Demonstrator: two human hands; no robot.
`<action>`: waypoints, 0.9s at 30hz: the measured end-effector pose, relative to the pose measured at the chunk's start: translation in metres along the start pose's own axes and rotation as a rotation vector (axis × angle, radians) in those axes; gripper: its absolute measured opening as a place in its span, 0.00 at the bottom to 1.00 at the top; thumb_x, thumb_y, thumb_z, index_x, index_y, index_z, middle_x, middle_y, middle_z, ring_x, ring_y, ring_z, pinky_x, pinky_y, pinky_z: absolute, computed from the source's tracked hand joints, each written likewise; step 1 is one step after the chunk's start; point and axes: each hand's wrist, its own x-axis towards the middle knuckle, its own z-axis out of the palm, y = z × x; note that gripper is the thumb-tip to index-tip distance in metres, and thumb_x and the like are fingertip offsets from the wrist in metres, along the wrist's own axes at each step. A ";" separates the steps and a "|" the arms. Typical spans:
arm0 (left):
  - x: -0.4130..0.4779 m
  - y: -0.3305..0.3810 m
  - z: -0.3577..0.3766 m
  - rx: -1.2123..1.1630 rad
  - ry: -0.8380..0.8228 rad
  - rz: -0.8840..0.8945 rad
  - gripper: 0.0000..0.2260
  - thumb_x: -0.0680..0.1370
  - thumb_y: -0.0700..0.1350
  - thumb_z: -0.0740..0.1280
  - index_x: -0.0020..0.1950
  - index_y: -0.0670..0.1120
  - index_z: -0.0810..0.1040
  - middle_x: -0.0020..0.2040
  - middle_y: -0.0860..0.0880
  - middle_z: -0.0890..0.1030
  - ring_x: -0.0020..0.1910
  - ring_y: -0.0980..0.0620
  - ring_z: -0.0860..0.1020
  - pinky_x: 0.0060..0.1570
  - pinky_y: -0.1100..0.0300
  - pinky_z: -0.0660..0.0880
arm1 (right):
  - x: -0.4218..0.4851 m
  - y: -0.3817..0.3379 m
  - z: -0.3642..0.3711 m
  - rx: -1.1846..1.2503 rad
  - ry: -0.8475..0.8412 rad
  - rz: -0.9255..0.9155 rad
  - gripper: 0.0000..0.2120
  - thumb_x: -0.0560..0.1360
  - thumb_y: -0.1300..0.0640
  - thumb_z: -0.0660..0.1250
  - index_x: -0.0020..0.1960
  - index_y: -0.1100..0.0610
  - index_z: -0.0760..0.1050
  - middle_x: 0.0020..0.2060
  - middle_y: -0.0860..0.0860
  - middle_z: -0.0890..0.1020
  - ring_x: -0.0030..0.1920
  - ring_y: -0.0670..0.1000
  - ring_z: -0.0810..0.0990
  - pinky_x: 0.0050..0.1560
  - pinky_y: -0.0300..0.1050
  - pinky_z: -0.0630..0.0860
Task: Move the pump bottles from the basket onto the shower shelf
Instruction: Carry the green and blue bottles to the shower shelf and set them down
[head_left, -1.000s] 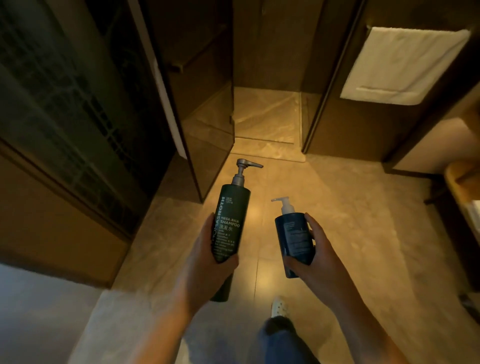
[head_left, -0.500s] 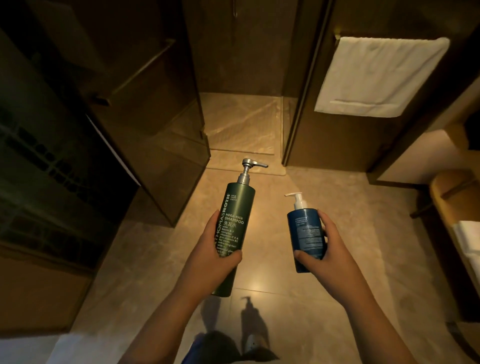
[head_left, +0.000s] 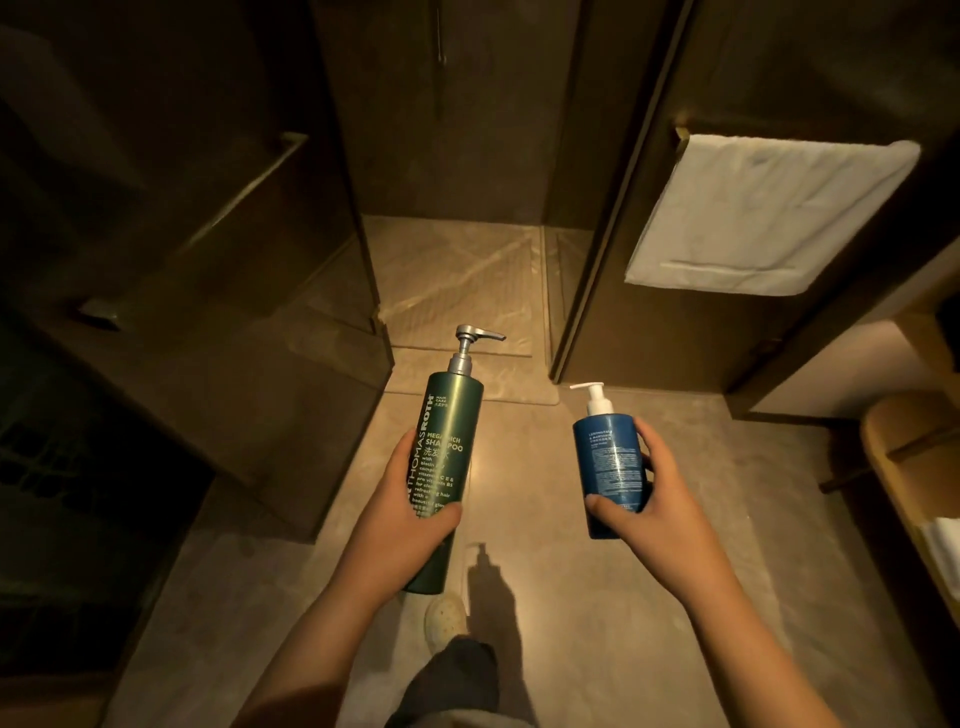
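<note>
A dim bathroom in warm yellowish light has a beige stone-tile floor (head_left: 597, 597) that runs ahead into a shower stall with a pale marbled shower floor (head_left: 457, 280) and dark brown walls (head_left: 441, 130). A dark tinted glass shower door (head_left: 218, 291) stands open on the left; on the right a white folded towel (head_left: 769, 213) hangs on a dark panel, and a curved wooden shelf unit (head_left: 914, 499) stands at the right edge
</note>
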 end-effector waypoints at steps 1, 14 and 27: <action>0.021 0.005 -0.008 -0.001 0.008 0.008 0.39 0.70 0.42 0.72 0.62 0.77 0.54 0.50 0.68 0.73 0.45 0.72 0.75 0.36 0.74 0.69 | 0.020 -0.012 0.003 -0.005 0.002 -0.006 0.42 0.67 0.57 0.75 0.71 0.36 0.55 0.50 0.28 0.68 0.47 0.30 0.75 0.32 0.26 0.73; 0.205 0.032 -0.056 -0.009 -0.003 0.048 0.39 0.64 0.45 0.71 0.60 0.80 0.56 0.52 0.69 0.75 0.48 0.66 0.76 0.41 0.73 0.72 | 0.195 -0.067 0.058 0.027 -0.060 -0.010 0.42 0.67 0.55 0.75 0.63 0.25 0.52 0.50 0.22 0.68 0.51 0.25 0.72 0.38 0.28 0.74; 0.417 0.074 -0.043 -0.029 0.037 -0.082 0.42 0.70 0.40 0.73 0.61 0.80 0.53 0.58 0.67 0.70 0.55 0.63 0.74 0.45 0.66 0.70 | 0.448 -0.103 0.041 0.080 -0.171 -0.047 0.41 0.67 0.57 0.75 0.61 0.25 0.53 0.50 0.25 0.69 0.49 0.24 0.72 0.37 0.21 0.71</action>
